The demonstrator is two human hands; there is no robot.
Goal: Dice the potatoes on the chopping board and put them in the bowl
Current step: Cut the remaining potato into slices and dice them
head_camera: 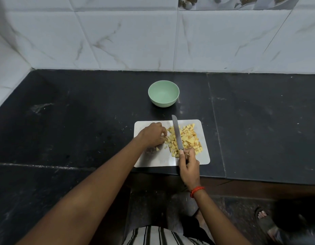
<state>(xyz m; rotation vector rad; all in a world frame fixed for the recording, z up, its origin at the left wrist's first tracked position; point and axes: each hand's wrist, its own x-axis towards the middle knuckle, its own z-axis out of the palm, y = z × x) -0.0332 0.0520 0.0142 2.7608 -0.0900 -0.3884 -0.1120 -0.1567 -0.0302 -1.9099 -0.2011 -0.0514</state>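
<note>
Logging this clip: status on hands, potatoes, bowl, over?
Left hand curled at pile's left edge, grip unclear. Right hand grips knife, blade over diced potatoes on chopping board. Bowl empty beyond board, no obstruction seen.

The one camera sits on my head, wide-angle, looking forward and down. The board (153,160) lies close below it at mid-frame. My left hand (153,134) and right hand (188,165) reach it from the bottom edge. The counter (82,121) spreads to both sides, the wall (135,41) fills the top, and the floor (241,209) shows at the bottom.
</note>
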